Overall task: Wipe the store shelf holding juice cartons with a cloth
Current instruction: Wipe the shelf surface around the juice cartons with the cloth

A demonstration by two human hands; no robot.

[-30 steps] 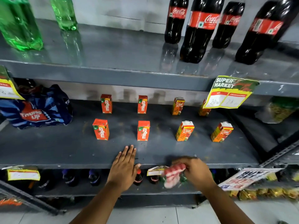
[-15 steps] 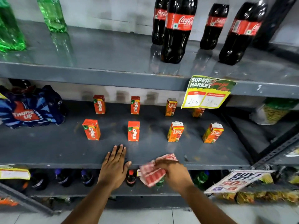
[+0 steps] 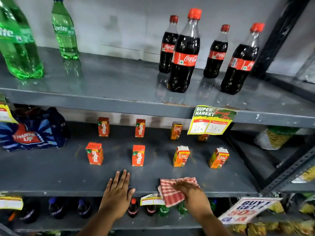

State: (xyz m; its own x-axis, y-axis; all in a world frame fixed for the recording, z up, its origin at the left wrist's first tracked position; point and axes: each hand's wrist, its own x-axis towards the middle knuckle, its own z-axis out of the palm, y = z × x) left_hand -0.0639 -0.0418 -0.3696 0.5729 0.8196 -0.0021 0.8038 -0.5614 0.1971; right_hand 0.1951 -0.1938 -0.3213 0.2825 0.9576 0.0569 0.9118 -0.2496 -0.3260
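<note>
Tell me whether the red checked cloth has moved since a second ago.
Yes. The red checked cloth has come up from below the grey shelf's front edge onto its top.

Shop — price tag point(image 3: 211, 120), stocked shelves point(image 3: 119, 99)

Green bottles point(image 3: 64, 34): Sprite
Dark bottles point(image 3: 185, 55): Coca-Cola
Blue pack point(image 3: 32, 132): Thums Up
Left cartons point(image 3: 138, 155): Maaza
Right cartons point(image 3: 181, 156): Real
Yellow tag point(image 3: 211, 120): SUPER MARKET
Lower sign point(image 3: 247, 210): BUY 1 GET 1
</note>
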